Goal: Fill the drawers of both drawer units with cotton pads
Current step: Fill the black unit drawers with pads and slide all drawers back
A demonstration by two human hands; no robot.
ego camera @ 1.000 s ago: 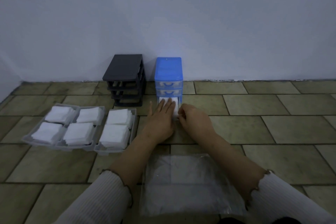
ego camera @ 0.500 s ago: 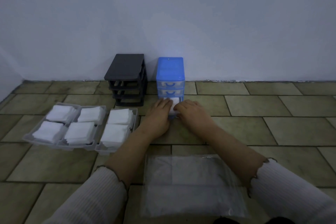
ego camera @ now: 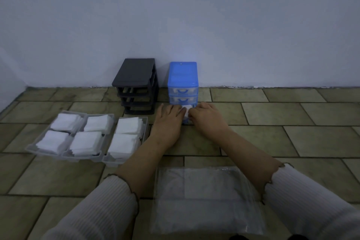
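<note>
Flanking the clear bottom drawer (ego camera: 186, 115) of the blue plastic drawer unit (ego camera: 183, 82), both hands press it toward twelve o'clock: left hand (ego camera: 169, 121) flat and released, right hand (ego camera: 207, 118) curled, its grip unclear.

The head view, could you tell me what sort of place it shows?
Probably an indoor room corner, with work done on the ground: a tiled floor meets a plain pale wall, and the blue drawer unit stands against it.

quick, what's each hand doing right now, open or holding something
left hand: open, fingers straight, pressing the bottom drawer of the blue drawer unit
right hand: fingers curled at the same drawer; grip cannot be told
</note>
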